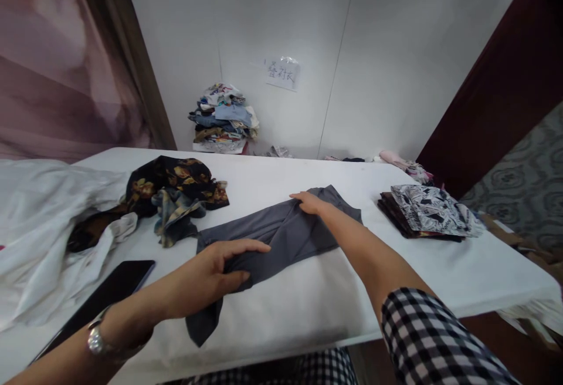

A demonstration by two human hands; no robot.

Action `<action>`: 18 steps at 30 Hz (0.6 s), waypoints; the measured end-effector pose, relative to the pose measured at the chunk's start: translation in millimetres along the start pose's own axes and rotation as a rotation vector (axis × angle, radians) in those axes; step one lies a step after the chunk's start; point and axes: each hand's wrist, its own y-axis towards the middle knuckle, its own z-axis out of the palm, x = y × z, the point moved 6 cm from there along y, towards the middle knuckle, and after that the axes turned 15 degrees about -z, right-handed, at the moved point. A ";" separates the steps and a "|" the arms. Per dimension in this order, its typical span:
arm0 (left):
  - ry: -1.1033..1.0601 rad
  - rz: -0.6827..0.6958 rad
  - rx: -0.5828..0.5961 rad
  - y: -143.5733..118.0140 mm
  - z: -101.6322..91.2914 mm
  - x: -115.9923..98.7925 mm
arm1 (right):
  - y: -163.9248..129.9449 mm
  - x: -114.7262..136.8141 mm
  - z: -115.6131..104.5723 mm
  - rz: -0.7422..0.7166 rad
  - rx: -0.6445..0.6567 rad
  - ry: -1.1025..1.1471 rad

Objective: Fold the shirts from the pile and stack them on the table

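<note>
A dark grey shirt (281,238) lies folded lengthwise into a long strip across the white table, one end hanging down at the lower left. My left hand (222,270) rests over its left part, thumb and index finger apart with grey cloth between and beneath them. Farther along the strip, near its upper edge, my right hand (308,202) lies flat on the cloth with fingers stretched out. The undersides of both hands are hidden. Close to the left end sit a crumpled black floral garment (176,176) and a blue-yellow patterned cloth (176,215).
White garments (39,220) heap at the left, beside a dark-screened flat device (108,291). Folded patterned clothes (435,212) are stacked on the right of the white table (303,308). A tall clothes pile (224,115) stands behind, by a wall with a handwritten sign (282,74).
</note>
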 end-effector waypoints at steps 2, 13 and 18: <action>0.029 -0.003 0.011 -5.0 -3.1 -2.8 | 6.6 -0.1 4.6 0.017 0.020 -0.009; -0.088 -0.214 -0.252 82.8 -87.2 95.7 | -43.6 -80.9 -54.1 0.267 -0.404 0.139; 0.040 -0.318 -0.301 120.0 -74.5 140.8 | -51.0 -92.0 -49.1 0.322 -0.493 0.176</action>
